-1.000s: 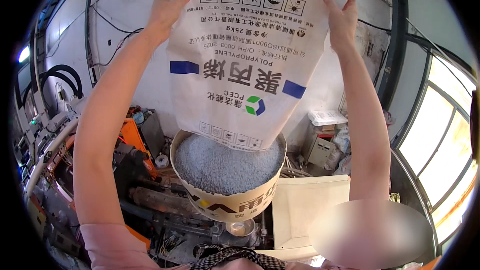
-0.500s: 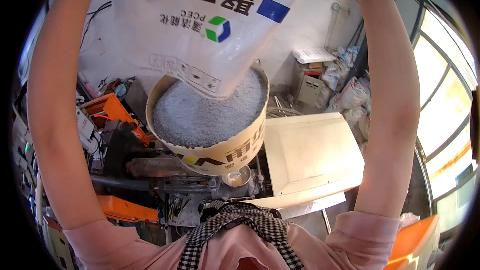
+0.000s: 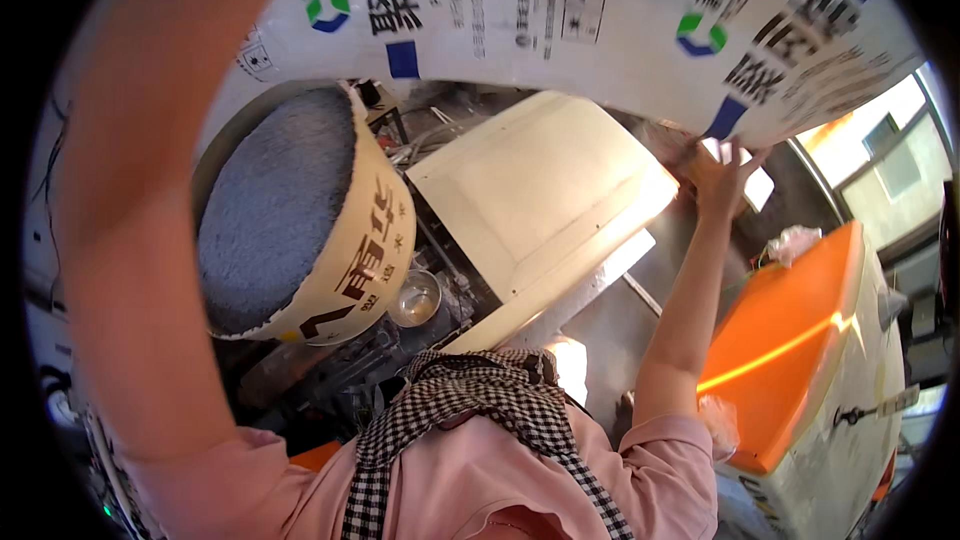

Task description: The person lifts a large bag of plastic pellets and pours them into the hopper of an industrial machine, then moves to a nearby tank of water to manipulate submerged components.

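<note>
A large white plastic sack (image 3: 630,50) with dark print, blue blocks and a green-and-blue mark stretches sideways across the top. My left forearm rises along the left side and leaves at the upper edge, so that hand is out of sight. At the sack's lower right edge is my right hand (image 3: 722,180), fingers spread and at or touching the plastic; no grip shows. To the left stands a cream tub (image 3: 375,230) with a ragged rim. Grey-blue granules (image 3: 275,215) fill it high, partly hidden by my left arm.
A cream box-shaped machine cover (image 3: 545,195) lies right of the tub. Beside the tub's base is a small metal bowl (image 3: 416,298). An orange-topped machine (image 3: 780,340) stands at the right, with a crumpled clear plastic bag (image 3: 795,243) on top. Windows are far right.
The sack has swung from above the tub toward the right and now lies sideways. My right hand has come down into view. The view has turned right, so the tub sits further left.
</note>
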A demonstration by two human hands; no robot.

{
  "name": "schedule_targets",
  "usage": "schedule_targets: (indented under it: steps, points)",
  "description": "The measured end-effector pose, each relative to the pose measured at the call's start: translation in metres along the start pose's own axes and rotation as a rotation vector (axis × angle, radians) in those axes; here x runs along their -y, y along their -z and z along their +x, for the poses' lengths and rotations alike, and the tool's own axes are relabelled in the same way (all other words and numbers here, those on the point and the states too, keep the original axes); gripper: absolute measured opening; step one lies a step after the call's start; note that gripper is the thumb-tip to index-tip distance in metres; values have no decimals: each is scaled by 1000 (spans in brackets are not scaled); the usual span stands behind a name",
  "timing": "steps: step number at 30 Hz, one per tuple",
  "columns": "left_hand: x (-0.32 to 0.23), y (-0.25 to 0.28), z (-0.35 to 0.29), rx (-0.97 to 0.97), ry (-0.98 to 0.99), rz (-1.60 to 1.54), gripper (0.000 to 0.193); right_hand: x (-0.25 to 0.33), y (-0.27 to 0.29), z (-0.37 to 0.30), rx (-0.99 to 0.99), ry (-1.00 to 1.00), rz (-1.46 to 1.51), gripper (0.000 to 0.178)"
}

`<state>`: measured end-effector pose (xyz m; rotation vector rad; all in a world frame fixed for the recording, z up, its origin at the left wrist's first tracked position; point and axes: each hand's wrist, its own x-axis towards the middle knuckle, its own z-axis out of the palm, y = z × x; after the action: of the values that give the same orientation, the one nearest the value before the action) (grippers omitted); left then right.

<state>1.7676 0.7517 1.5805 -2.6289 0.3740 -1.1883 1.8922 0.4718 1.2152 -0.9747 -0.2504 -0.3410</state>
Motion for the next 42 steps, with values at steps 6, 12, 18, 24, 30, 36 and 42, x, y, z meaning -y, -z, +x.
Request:
schedule_targets:
  steps: [6, 12, 18, 24, 30, 36, 42]
  points:
    - [-59, -208, -14, 578, -173, -306, 22, -104, 156, -113, -359, -404, -65, 86]
    - [-121, -357, -88, 394, -243, -145, 51, -140, 211, -213, -287, -697, -219, 58]
    - [-185, -455, -296, 290, 654, -489, 79, -179, 193, -300, -321, -1234, -411, 59]
    - [-251, -425, -514, 640, 1006, -518, 74, -203, 211, -331, -341, -1341, -475, 68]
    - [-244, -419, -552, 957, 1725, -1007, 103, -217, 216, -341, -293, -1223, -556, 47]
    - [-205, -480, -501, 669, 1967, -1295, 121, -191, 211, -360, -232, -1269, -492, 38]
    - [-151, -562, -492, 400, 1963, -1216, 114, -162, 252, -376, -212, -1350, -485, 34]
